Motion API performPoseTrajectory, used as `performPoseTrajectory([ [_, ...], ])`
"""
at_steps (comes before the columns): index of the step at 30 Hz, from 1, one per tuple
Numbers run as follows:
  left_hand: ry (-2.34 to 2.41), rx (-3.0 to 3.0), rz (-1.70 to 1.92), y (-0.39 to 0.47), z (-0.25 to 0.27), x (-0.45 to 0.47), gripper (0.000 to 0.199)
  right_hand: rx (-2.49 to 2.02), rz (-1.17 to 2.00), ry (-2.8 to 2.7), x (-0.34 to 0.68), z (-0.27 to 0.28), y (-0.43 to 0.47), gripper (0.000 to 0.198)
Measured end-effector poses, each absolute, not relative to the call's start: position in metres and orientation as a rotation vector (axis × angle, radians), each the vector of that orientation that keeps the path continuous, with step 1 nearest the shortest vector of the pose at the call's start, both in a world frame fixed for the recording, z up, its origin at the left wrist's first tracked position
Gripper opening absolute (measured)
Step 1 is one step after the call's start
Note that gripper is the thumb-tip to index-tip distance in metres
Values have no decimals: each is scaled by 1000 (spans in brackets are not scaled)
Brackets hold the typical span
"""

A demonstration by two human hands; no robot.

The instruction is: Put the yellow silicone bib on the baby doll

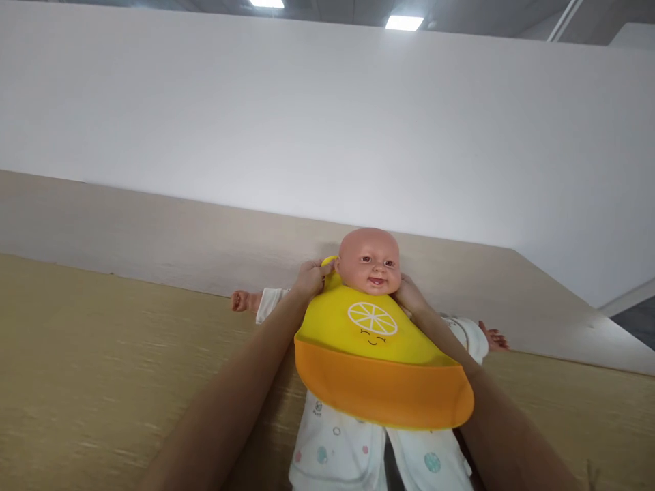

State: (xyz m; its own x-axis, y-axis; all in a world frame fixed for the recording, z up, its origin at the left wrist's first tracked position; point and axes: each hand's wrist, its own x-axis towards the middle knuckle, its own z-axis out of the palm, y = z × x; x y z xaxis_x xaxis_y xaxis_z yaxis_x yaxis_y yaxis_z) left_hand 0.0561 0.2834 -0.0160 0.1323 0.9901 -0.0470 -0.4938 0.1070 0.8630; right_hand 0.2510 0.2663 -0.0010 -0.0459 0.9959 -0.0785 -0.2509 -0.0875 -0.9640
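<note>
A baby doll [368, 242] lies on its back, its arms spread to both sides, in white patterned clothes [332, 450]. Over its chest rests a yellow bib [327, 317] with a lemon slice and a smiling face printed on it. An orange catch pocket [383, 392] runs along the bib's lower edge. My left hand [311, 277] is closed on the bib's neck strap, beside the doll's head. On the other side, my right hand [408, 294] reaches in at the doll's neck. Its fingers are hidden behind the head, as is the strap there.
The doll lies on a wood-grained surface [102, 361]. Beyond it runs a paler grey-beige strip [153, 225], meeting a tall white wall [307, 116]. At the right, that strip ends at a slanting edge, with a dark floor patch [639, 324] past it.
</note>
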Motion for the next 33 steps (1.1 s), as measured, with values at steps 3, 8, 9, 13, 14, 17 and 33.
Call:
performPoseTrajectory([
  [3, 765, 780, 1286, 283, -15, 55, 12, -1041, 1375, -1007, 250, -2, 266, 20],
  [8, 786, 754, 1314, 286, -20, 52, 10, -1073, 1369, -975, 250, -1, 265, 18],
  [9, 791, 749, 1323, 286, -20, 52, 10, -1077, 1380, -965, 250, 0, 265, 18],
  [13, 781, 727, 1339, 282, -16, 54, 8, -1078, 1365, -947, 251, -1, 265, 19],
  [14, 785, 714, 1334, 280, -14, 55, 8, -1075, 1356, -946, 251, -1, 266, 19],
  [17, 805, 673, 1312, 274, -8, 56, 10, -1053, 1355, -952, 251, -3, 266, 20],
  [33, 606, 543, 1158, 275, -1, 54, 20, -1046, 1321, -938, 249, 3, 263, 17],
])
